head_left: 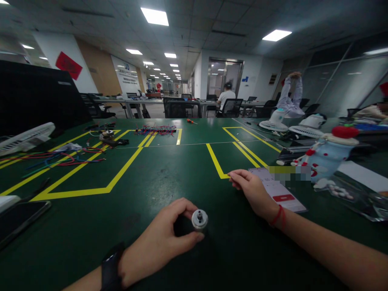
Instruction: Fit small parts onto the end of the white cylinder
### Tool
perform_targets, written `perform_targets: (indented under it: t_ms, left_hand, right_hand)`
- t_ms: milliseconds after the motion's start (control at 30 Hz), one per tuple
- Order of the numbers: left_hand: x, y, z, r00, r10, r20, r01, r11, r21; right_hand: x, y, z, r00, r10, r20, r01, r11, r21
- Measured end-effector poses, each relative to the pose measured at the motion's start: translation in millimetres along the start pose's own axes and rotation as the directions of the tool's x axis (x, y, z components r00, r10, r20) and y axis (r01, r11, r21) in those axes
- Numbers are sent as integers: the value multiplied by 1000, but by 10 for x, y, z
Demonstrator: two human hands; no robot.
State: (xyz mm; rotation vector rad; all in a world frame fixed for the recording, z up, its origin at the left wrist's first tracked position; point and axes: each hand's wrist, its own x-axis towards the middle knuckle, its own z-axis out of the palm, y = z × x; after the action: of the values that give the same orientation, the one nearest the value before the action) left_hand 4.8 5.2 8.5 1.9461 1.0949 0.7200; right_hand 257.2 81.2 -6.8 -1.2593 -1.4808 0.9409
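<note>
My left hand (pixel 171 228), with a dark watch on its wrist, grips a small cylindrical metal motor (pixel 199 218) between thumb and fingers. The motor stands upright, its round end and short central shaft facing up; I cannot tell whether its base touches the green table (pixel 157 178). To the right and farther forward is my right hand (pixel 250 190), a red cord round its wrist. Its fingertips are pinched together by a corner of yellow tape, and anything between them is too small to make out. Partly behind that hand lies a printed sheet (pixel 274 190) with a red mark.
Loose coloured wires (pixel 75 155) and a phone (pixel 22 220) lie at left. Farther back are a wire bundle (pixel 156 129) and an orange screwdriver (pixel 190 121). A snowman-like figure (pixel 329 155), a plastic bag (pixel 342 192) and white fans (pixel 274 121) stand or lie right.
</note>
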Motion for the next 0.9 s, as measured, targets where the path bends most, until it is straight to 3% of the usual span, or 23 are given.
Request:
perform_targets:
  t_ms: [167,367,433,500,567,667,767,900]
  left_hand:
    - [-6,-18,4,1000,-7,6,7,1000,9]
    - [-8,-8,6,1000,-14,2,14,1000,11]
    - [-6,-3,6,1000,-17,4,17,1000,20]
    - [-1,-5,5,1000,-12,3,12,1000,28]
    - [3,-14,7,1000,-5,-1,5,999,36]
    - [6,-31,14,1000,-1,-1,1,999,53]
    - [5,-39,17,1000,-1,4,1,998,62]
    - [0,-28,14,1000,-4,-3,4,999,46]
  right_hand:
    - [93,168,-38,1000,11,17,-11,1000,-7]
    - [-58,-40,31,972,-75,221,111,982,-155]
    - [-125,-135,61,912,-174,371,282,924,-260]
    - [-212,-233,105,807,-282,519,495,803,-333]
    - [-314,-329,170,748,-365,555,591,747,-305]
    - [-454,-454,293,793,-419,441,537,823,-184]
    - [-504,-537,387,805,-402,435,512,842,-170]
    - [-424,-549,329,868,-345,357,406,907,-110]
